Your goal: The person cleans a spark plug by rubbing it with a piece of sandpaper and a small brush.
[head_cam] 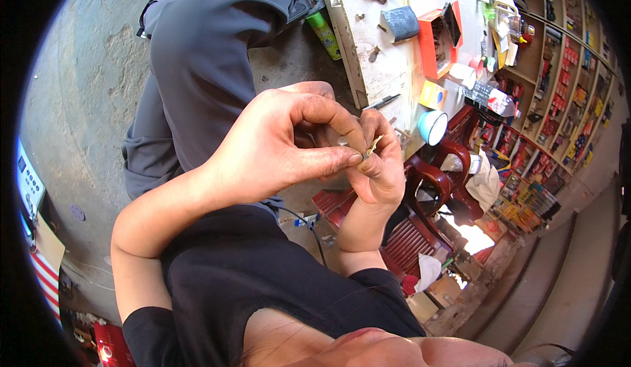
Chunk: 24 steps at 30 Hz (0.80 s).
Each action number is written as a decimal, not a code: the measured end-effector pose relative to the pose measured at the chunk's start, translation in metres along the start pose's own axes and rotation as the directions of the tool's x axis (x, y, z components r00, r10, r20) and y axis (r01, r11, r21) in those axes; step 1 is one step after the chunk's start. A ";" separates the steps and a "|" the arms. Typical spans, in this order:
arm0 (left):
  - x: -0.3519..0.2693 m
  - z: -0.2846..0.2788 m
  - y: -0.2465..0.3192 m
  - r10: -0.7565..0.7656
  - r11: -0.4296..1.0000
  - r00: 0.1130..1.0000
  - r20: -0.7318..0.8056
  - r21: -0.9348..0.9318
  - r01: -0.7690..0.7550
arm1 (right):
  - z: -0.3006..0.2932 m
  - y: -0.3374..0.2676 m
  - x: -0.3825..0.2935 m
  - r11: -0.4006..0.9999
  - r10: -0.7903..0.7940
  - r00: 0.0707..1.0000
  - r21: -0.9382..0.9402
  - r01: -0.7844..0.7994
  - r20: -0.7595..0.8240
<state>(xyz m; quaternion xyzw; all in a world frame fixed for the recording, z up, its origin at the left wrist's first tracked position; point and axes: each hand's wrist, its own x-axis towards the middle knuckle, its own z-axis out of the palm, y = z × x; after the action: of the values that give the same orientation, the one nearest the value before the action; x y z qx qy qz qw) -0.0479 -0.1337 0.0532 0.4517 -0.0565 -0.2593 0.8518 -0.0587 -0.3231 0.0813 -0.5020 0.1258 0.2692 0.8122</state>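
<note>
My left hand point(281, 140) comes in from the left, its thumb and index finger pinched on a small grey piece point(366, 156), too small to identify. My right hand point(379, 162) meets it from the right, and its fingertips are closed around the same spot. A thin, pale yellow scrap point(375, 143) sticks up between the fingers of my right hand. Both hands are raised in front of my chest, touching at the fingertips. The other fingers of my left hand are curled, and what lies behind them is hidden.
A worktable point(404, 66) beyond my hands bears a black pen point(382, 101), a blue cup point(433, 127), an orange-red box point(428, 46), a dark sanding block or pad point(400, 23) and a plastic bottle point(488, 98). A green spray can point(324, 35) stands beside it. Red wooden chairs point(414, 241) are at right.
</note>
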 end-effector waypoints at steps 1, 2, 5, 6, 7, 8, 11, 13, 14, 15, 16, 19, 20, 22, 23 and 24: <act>0.000 0.000 -0.001 -0.007 1.000 1.000 -0.006 0.003 0.007 | 0.001 0.000 0.001 0.999 -0.020 1.000 -0.028 0.020 -0.005; 0.000 -0.001 -0.002 -0.013 1.000 1.000 -0.013 0.006 0.013 | 0.002 0.000 0.001 0.997 -0.052 0.998 -0.063 0.051 -0.018; 0.000 0.001 -0.005 -0.091 0.992 0.995 -0.034 -0.090 0.087 | 0.005 0.000 0.000 0.980 -0.135 0.989 -0.157 0.125 -0.056; -0.001 0.001 -0.006 -0.103 0.985 0.994 -0.039 -0.145 0.097 | 0.007 0.000 -0.002 0.975 -0.148 0.987 -0.175 0.135 -0.064; -0.001 0.002 -0.007 -0.116 0.974 0.992 -0.044 -0.200 0.105 | 0.008 0.000 -0.003 0.970 -0.162 0.984 -0.192 0.146 -0.072; -0.001 0.003 -0.007 -0.129 0.961 0.991 -0.047 -0.254 0.113 | 0.010 0.000 -0.002 0.962 -0.189 0.978 -0.218 0.165 -0.090; -0.001 0.003 -0.005 -0.152 0.953 0.987 -0.044 -0.271 0.134 | 0.012 0.002 -0.003 0.921 -0.271 0.956 -0.319 0.224 -0.112; 0.000 0.002 -0.005 -0.147 0.966 0.988 -0.040 -0.220 0.135 | 0.006 0.002 -0.004 0.875 -0.315 0.946 -0.408 0.259 -0.073; 0.000 0.002 -0.005 -0.145 0.972 0.989 -0.037 -0.195 0.135 | 0.006 0.001 -0.005 0.865 -0.318 0.945 -0.431 0.256 -0.078; 0.000 0.002 -0.005 -0.154 0.968 0.988 -0.034 -0.204 0.144 | 0.006 -0.001 -0.006 0.855 -0.321 0.943 -0.453 0.252 -0.082; 0.000 0.002 -0.004 -0.163 0.965 0.986 -0.031 -0.213 0.153 | 0.007 -0.001 -0.007 0.844 -0.325 0.942 -0.475 0.248 -0.087; 0.000 0.002 -0.004 -0.184 0.957 0.983 -0.021 -0.233 0.175 | 0.010 -0.004 -0.009 0.834 -0.321 0.943 -0.499 0.237 -0.088; 0.001 0.002 -0.004 -0.191 0.954 0.982 -0.017 -0.238 0.181 | 0.011 -0.005 -0.010 0.830 -0.314 0.945 -0.510 0.225 -0.094; 0.001 0.002 -0.004 -0.192 0.956 0.981 -0.018 -0.230 0.183 | 0.013 -0.006 -0.011 0.822 -0.298 0.949 -0.532 0.200 -0.104; 0.000 0.002 -0.003 -0.192 0.957 0.981 -0.018 -0.226 0.183 | 0.014 -0.006 -0.011 0.818 -0.302 0.948 -0.539 0.202 -0.104; 0.001 0.002 -0.004 -0.194 0.957 0.981 -0.013 -0.222 0.186 | 0.014 -0.005 -0.012 0.813 -0.308 0.945 -0.546 0.203 -0.107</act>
<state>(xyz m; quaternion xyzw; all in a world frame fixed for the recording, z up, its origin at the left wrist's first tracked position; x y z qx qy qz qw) -0.0495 -0.1376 0.0514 0.3626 0.0308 -0.3366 0.8685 -0.0666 -0.3159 0.0971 -0.7413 0.0552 0.1322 0.6557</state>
